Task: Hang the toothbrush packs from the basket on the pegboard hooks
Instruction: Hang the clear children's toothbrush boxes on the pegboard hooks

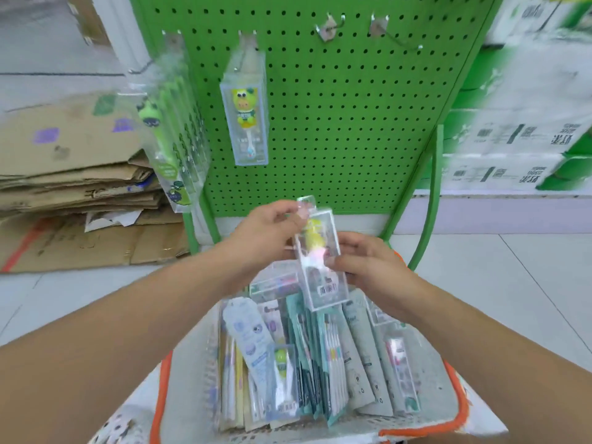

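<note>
A clear toothbrush pack (322, 257) is tilting above the basket (426, 424), which is holding many packs standing on edge. Two packs (245, 113) are hanging on the green pegboard (336, 123); two hooks (330, 25) are standing bare.

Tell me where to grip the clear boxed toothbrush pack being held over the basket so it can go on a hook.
Judging from its pose, grip the clear boxed pack by its lower body from the right side, as the right hand does, leaving the hang tab at top free. The left hand pinches near that tab to steady it. The box is tall, upright and flat-sided, so side walls suit the fingers; an empty hook waits above.
</note>
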